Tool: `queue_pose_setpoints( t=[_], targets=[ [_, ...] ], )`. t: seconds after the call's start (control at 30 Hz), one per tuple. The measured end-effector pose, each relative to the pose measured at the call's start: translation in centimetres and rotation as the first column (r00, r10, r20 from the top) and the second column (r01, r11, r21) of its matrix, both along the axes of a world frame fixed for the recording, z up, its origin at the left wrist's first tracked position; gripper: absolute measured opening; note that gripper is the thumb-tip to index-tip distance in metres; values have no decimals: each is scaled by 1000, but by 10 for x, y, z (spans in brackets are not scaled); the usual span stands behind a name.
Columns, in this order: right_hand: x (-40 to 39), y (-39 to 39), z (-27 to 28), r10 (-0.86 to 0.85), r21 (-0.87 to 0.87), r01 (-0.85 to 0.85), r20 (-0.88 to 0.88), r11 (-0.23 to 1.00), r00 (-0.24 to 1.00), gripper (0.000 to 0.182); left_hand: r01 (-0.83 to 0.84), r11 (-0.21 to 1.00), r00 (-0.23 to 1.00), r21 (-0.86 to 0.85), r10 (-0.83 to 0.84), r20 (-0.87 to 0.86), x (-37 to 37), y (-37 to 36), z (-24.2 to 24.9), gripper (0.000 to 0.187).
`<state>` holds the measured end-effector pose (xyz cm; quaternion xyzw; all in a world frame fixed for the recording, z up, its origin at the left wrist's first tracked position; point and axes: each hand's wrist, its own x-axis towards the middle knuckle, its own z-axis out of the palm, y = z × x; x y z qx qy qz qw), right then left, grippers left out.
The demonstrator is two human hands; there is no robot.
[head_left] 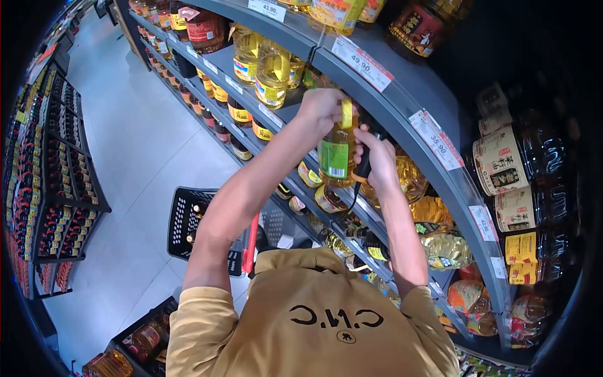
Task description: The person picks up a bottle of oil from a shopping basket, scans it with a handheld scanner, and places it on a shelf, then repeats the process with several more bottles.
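My left hand (322, 108) is closed around the yellow carry handle at the top of a cooking oil bottle (335, 156). The bottle hangs roughly upright in front of the shelf, its green label and barcode turned toward me. At the bottle's right side, my right hand (379, 157) is closed around a black-and-orange handheld device (362, 171); much of it is hidden by the fingers. A thin dark cord runs down below it. Just left of my left hand, clear oil bottles (272, 72) with yellow handles stand on the shelf.
The curved shelf edge (389, 97) with price tags passes close above my right hand. More oil bottles (502, 163) fill the shelf at right. A black shopping basket (180, 221) holding bottles is at lower left. Across the aisle floor (135, 151) stands a bottle rack (59, 169).
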<state>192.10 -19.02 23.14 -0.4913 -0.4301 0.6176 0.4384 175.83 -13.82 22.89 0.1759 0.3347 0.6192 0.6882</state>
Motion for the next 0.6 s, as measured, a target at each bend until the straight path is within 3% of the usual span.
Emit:
queue_pose_setpoints(
  t=[0.13,0.23,0.33,0.6],
  targets=[
    [-1,18,-4,-30,7,30,1,1000,1000,11,-86,995,996,-47,84,-38,4,26,-3,14],
    [0,34,-10,-7,5,6,28,1000,1000,14,-55,995,997,-80,50,-53,4,36,-1,15],
    [-4,42,-11,-52,16,51,41,999,998,13,-51,998,998,-31,52,28,3,49,-9,13],
    [-8,79,-40,-109,-78,104,-52,991,993,9,-87,995,995,45,85,50,8,73,-22,15]
  ],
)
